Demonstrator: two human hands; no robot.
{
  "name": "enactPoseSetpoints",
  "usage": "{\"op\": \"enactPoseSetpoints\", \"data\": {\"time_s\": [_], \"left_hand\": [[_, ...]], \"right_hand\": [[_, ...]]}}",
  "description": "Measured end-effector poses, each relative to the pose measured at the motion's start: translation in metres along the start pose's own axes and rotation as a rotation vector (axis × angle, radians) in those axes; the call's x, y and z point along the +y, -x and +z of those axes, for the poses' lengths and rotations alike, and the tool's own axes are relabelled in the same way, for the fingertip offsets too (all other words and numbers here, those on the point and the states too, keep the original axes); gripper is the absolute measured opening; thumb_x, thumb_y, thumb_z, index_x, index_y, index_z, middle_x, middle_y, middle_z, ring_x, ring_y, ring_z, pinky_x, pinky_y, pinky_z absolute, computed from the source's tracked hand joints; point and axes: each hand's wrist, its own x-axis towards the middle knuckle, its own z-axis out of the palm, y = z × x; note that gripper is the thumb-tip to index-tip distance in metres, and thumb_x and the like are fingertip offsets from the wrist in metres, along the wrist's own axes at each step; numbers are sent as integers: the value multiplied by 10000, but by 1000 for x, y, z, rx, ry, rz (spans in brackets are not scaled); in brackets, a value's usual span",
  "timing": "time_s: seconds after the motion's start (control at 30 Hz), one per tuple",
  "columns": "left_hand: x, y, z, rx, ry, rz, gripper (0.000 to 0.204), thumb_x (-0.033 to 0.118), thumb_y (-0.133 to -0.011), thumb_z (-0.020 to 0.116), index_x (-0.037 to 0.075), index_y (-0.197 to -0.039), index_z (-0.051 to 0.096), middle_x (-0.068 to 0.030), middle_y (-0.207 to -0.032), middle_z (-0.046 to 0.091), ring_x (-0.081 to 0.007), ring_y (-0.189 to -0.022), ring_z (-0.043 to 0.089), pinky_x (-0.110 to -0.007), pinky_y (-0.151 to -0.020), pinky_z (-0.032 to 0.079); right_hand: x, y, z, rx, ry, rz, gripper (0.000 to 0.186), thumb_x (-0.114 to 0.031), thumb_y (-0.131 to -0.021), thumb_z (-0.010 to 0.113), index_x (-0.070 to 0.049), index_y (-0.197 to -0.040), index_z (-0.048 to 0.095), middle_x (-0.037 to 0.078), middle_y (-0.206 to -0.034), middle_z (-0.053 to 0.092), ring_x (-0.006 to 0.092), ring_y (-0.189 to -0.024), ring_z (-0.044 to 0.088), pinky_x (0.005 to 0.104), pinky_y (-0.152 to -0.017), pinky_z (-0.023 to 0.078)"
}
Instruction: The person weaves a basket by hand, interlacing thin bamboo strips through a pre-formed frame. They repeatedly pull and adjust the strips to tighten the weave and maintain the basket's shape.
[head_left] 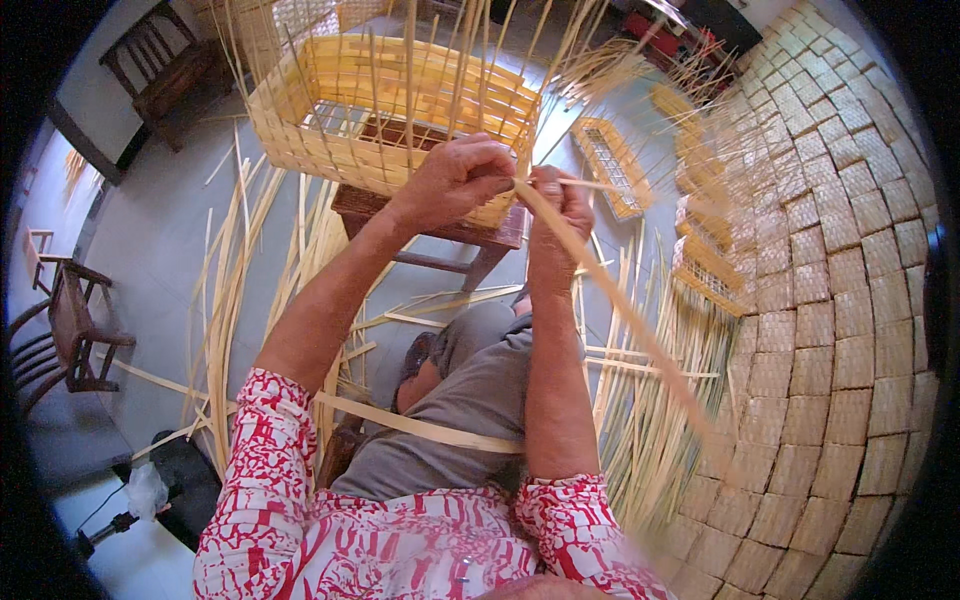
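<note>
A half-woven rectangular bamboo basket (335, 152) sits on a dark wooden stool (505, 232), its upright stakes sticking up from the walls. At the basket's near right corner my left hand (458, 180) is closed, thumb and fingers pinching a pale bamboo strip (622, 296). That strip trails down to the right, its far end blurred. Just right of the corner, my right hand (562, 205) is also closed, with a thin strip end poking out past its fingers. Exactly how the strip passes round the corner stake is hidden by my fingers.
Loose bamboo strips (232, 300) litter the floor on both sides. Finished-looking baskets (612, 168) stand at the right, beside a tall stack of woven pieces (810, 300). Wooden chairs (75, 325) stand at the left. Another strip (425, 428) lies across my lap.
</note>
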Motion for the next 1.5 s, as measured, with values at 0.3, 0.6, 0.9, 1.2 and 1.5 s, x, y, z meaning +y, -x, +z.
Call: {"op": "enactPoseSetpoints", "data": {"time_s": [0.3,0.6,0.9,1.2,1.5], "left_hand": [[-5,-8,24,149,-459,-48,76,75,-858,665,46,-927,671,-132,-848,647,-316,-761,650,-397,-679,519],[11,6,-8,-57,-739,-78,97,170,-868,674,80,-905,670,-134,-818,667,-352,-815,667,-445,-691,524],[33,46,-49,-77,-663,-51,94,127,-845,709,73,-911,671,-115,-812,651,-314,-766,663,-396,-672,522],[31,48,-52,-140,-559,-21,95,65,-825,717,58,-913,681,-105,-857,674,-287,-817,674,-372,-703,533],[28,52,-75,-276,-387,40,113,71,-844,731,47,-942,681,-77,-913,695,-259,-847,676,-345,-759,543]], "right_hand": [[-28,21,16,201,-98,261,173,-172,-988,631,-14,-1045,589,104,-953,644,158,-858,640,287,-802,547],[-29,5,2,-137,1212,-620,180,-136,-823,688,-97,-998,672,129,-963,656,322,-981,624,474,-1011,394],[-29,20,35,-450,1048,-379,112,-223,-909,649,-116,-878,642,125,-820,665,381,-761,659,484,-660,504],[-34,2,26,-571,1103,-366,170,-283,-909,659,-117,-873,644,117,-825,673,368,-768,667,473,-647,516],[-29,-22,31,-856,931,-437,242,-326,-885,685,-100,-813,640,122,-704,635,359,-694,648,456,-600,500]]}}
